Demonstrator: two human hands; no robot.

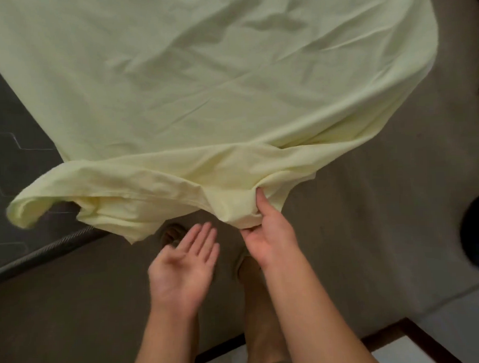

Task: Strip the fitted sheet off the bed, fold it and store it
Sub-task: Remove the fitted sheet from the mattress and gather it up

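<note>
The pale yellow fitted sheet [202, 95] fills the upper part of the view, spread and rumpled, its near edge bunched and hanging toward me. My right hand [267, 234] pinches the gathered near edge of the sheet between thumb and fingers, just right of centre. My left hand [187, 264] is below the hanging edge, palm up with fingers straight, holding nothing and clear of the cloth. The sheet's left corner curls loose over the dark mattress [20, 151].
A dark mattress with a corded seam [45, 248] shows at the left. Brown floor [369, 204] lies underneath and to the right. My bare feet are below the hands. A dark round object [476, 232] sits at the right edge, and a wooden-framed white panel [417, 343] lies at the bottom right.
</note>
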